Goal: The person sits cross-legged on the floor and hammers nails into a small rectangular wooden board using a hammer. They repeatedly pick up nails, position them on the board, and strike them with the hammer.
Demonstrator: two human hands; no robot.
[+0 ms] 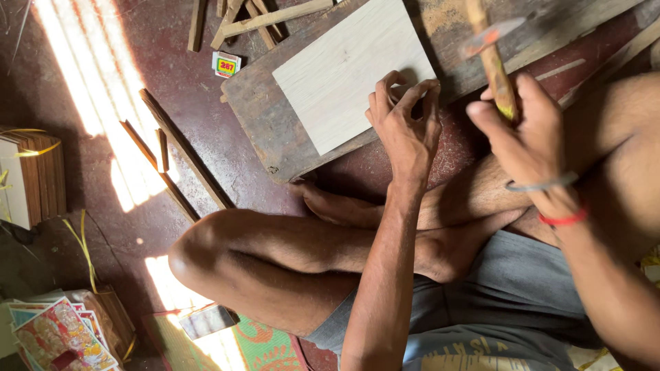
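A pale rectangular wood panel point(347, 72) lies on a thick dark plank point(265, 117) on the red floor. My left hand point(405, 120) rests at the panel's right edge, fingertips pinched together as if on something small that I cannot make out. My right hand point(526, 134) is raised to the right of it, shut on the wooden handle of a hammer point(493, 58) whose blurred metal head points left above the plank. My crossed bare legs lie just below the plank.
Thin wood strips point(179, 154) lie on the floor to the left, more offcuts point(251, 20) and a small box point(225, 64) at the top. A bundle of boards point(34, 178) sits far left, printed pictures point(58, 336) at bottom left.
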